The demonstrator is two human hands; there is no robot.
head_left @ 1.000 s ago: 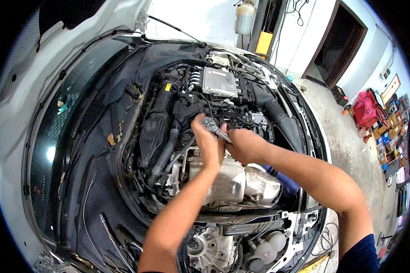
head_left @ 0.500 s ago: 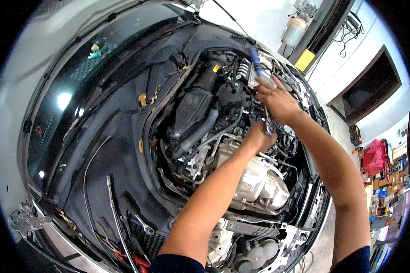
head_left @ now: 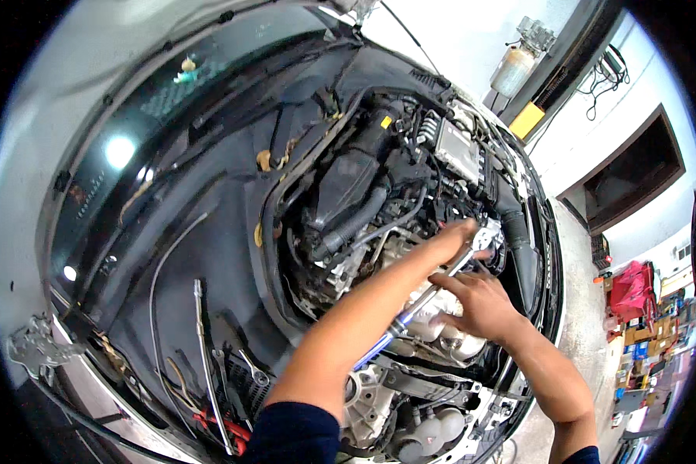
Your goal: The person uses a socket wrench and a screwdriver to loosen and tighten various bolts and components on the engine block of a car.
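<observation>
Head cam, L of pair, fisheye: looks down on engine (head_left: 417, 193) from above, fairly close; windshield (head_left: 124, 189) at L, wall (head_left: 580, 139) w/ doorway (head_left: 634, 174) upper R, farther off.

Long ratchet (head_left: 448, 274): slants over engine bay (head_left: 274, 199); head at left hand (head_left: 452, 241), shaft by right hand (head_left: 483, 303).
Extension bar (head_left: 202, 332): on cover panel (head_left: 197, 259), left of bay's lower-left corner.
Small ratchet (head_left: 261, 378): on panel, right of bar.
Windshield (head_left: 131, 182): left of panel.
Doorway (head_left: 634, 174): beyond bay's right side.

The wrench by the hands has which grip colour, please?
The grip is mainly blue, best in head view.
</observation>
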